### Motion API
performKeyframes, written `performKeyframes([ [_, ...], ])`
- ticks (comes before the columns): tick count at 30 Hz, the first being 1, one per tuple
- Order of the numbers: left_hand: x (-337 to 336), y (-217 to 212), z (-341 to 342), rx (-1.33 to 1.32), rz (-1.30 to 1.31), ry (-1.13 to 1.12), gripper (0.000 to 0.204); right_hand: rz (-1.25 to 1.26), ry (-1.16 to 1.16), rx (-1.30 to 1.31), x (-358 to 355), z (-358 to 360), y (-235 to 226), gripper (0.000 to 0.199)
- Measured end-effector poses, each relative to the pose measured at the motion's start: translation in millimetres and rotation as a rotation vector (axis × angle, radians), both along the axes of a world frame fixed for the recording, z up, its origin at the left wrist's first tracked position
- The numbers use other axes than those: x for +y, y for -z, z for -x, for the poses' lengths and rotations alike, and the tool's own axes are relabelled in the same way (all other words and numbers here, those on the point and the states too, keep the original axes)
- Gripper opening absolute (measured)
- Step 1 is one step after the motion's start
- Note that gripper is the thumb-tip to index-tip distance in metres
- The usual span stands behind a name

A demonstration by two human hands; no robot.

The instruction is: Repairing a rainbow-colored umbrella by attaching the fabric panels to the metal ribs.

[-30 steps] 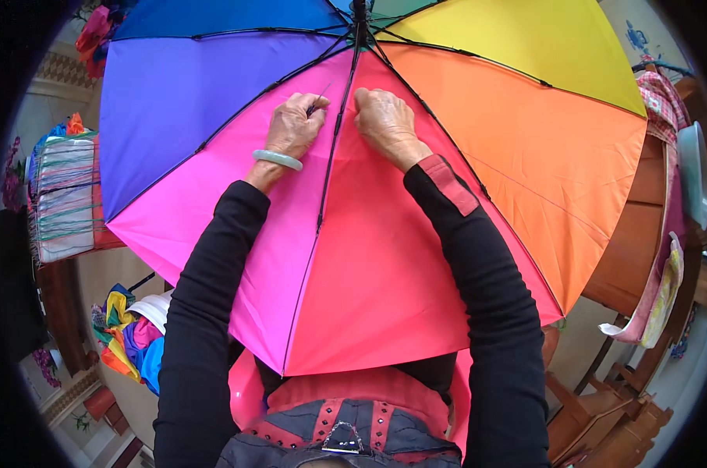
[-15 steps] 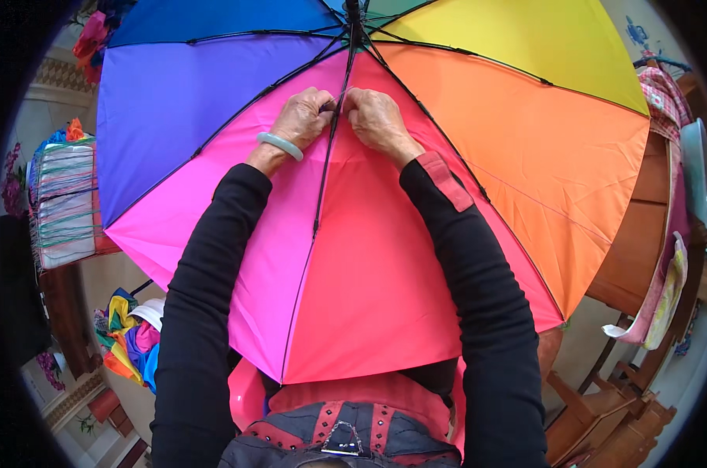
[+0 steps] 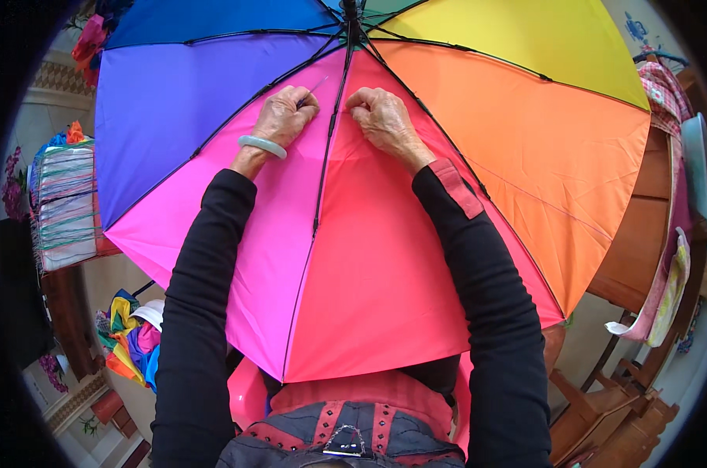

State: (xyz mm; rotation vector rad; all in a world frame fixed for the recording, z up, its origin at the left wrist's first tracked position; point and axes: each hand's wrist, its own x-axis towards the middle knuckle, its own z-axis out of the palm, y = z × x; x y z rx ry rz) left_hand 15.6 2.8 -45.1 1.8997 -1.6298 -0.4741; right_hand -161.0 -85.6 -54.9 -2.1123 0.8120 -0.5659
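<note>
thin tool pinched by left fingers, upper middle; right fingers curled, contents can't be told. cloth probably best kept taut by rib.

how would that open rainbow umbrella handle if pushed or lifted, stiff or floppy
The umbrella is probably light for its size: thin-looking cloth on slender black ribs. Pushed between ribs, the cloth would likely give, as creases in the orange panel suggest; the spread ribs should keep the whole from flopping.
</note>
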Motion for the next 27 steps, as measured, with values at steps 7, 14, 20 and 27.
performKeyframes([
  [7,0.2,-2.1,-2.9,0.025,-0.047,0.103,0.008,0.022,0.006,-0.047,-0.3,-0.4,3.3,0.014],
  [14,1.0,-2.5,-3.8,0.079,-0.058,0.006,0.009,0.074,0.025,-0.101,0.2,-3.0,4.8,0.016],
  [20,2.7,-5.0,-4.3,0.119,-0.095,0.036,0.01,0.051,0.021,-0.113,1.7,-3.7,3.9,0.016],
  [27,-4.8,1.2,0.4,0.067,-0.084,0.019,0.01,0.052,0.026,-0.108,2.7,-4.2,6.8,0.015],
])
